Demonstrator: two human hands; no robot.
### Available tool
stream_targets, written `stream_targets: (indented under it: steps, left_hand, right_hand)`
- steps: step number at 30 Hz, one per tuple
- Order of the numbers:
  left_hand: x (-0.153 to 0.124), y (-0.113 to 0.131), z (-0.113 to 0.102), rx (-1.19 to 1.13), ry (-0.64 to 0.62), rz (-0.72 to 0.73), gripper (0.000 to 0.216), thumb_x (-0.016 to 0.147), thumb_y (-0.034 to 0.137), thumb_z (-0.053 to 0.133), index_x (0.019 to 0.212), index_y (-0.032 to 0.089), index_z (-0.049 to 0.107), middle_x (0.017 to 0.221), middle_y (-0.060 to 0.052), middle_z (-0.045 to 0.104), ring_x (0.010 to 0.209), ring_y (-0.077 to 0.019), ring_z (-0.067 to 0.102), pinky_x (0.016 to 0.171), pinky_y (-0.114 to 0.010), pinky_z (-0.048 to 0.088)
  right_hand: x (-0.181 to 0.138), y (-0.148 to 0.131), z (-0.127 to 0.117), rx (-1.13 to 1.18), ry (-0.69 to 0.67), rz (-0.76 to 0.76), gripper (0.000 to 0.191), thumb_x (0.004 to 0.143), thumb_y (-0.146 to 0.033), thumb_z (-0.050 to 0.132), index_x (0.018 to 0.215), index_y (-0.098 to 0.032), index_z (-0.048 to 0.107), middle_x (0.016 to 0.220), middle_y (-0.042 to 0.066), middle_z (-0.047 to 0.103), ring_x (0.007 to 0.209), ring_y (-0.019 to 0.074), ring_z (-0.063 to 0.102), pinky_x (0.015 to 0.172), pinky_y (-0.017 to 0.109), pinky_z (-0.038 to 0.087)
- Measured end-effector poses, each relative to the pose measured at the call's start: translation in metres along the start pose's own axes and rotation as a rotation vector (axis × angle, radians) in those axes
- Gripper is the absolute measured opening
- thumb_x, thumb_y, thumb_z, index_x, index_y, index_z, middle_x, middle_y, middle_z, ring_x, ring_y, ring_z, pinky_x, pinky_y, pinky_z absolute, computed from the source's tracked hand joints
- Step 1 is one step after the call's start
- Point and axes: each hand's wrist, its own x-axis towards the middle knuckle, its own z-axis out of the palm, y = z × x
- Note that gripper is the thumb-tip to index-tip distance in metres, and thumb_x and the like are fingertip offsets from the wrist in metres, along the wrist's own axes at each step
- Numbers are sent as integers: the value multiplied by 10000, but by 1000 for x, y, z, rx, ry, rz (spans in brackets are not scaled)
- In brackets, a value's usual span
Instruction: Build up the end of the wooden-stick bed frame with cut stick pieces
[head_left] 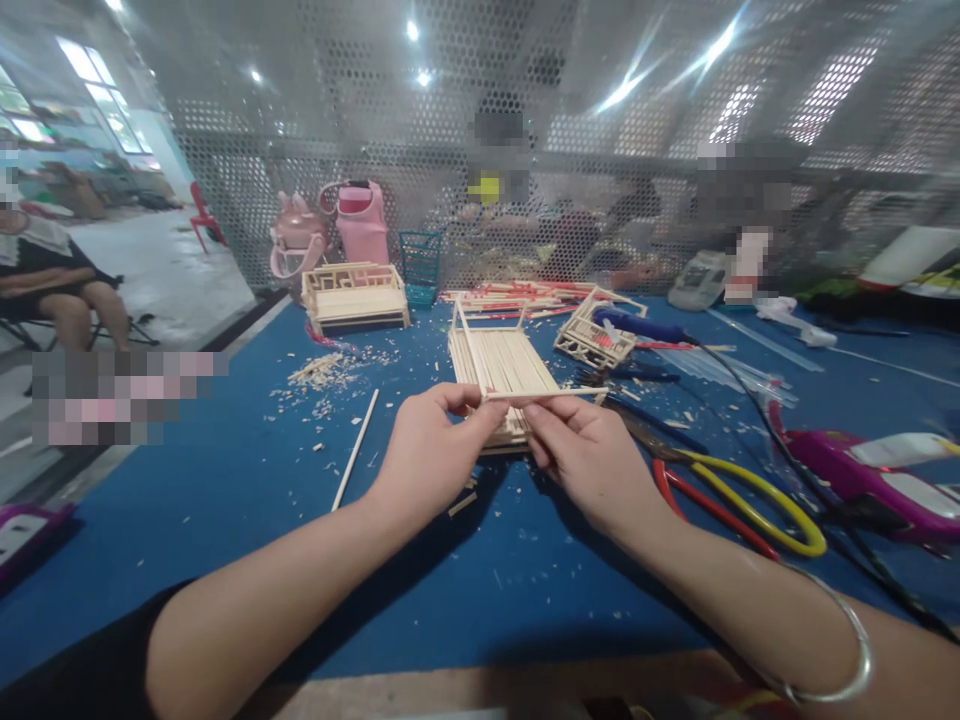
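Observation:
Both my hands meet at the near end of a small model bed (pixel 514 360) built from thin wooden sticks. A thin wooden stick (pixel 581 393) lies crosswise there, its right end sticking out past my fingers. My left hand (pixel 435 440) pinches the stick's left part beside an upright corner post. My right hand (pixel 581 440) pinches it a little to the right, thumb and fingers closed. My fingers cover part of the bed's near edge, so whether the stick touches the frame there is unclear. Another loose stick (pixel 355 450) rests on the blue table left of my hands.
A finished-looking stick bench (pixel 356 298) and a smaller stick model (pixel 596 335) stand farther back. Right are red-and-yellow-handled pliers (pixel 739 500), a blue glue gun (pixel 641 325) with a cord, and a purple device (pixel 877 480). Wood scraps (pixel 326 370) litter the left. A perforated metal screen (pixel 420 130) rises behind.

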Motion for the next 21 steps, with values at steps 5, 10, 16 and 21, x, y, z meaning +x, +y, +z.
stream_targets:
  steps: [5, 10, 16, 21]
  left_hand:
    - [-1, -3, 0, -92, -29, -62, 217, 745, 355, 612, 769, 149, 675, 766, -43, 680, 747, -182, 601, 722, -315, 444]
    - [-2, -2, 0, -98, -7, -103, 231, 747, 345, 621, 831, 137, 674, 833, -67, 687, 755, -178, 599, 730, -322, 442]
    - [-5, 2, 0, -84, 35, -120, 240, 742, 345, 636, 848, 138, 695, 793, -52, 693, 691, -157, 578, 658, -295, 431]
    - [-5, -1, -1, -59, 42, -126, 202, 743, 329, 638, 821, 152, 693, 811, -46, 694, 709, -151, 580, 671, -287, 433]
  right_hand:
    - [-10, -22, -32, -327, 149, -305, 177, 796, -286, 533, 667, -205, 624, 534, -10, 568, 481, 125, 498, 460, 253, 387]
    - [25, -37, -60, -585, 76, -546, 181, 816, -303, 516, 734, -200, 640, 753, 33, 664, 701, 165, 594, 625, 289, 451]
    - [88, -48, -57, -369, -614, -223, 125, 749, -282, 569, 758, -225, 680, 663, -8, 679, 574, 123, 589, 541, 257, 472]
    - [103, -43, -73, -365, -656, -152, 207, 787, -324, 545, 653, -215, 658, 616, 7, 654, 498, 101, 541, 462, 237, 440]
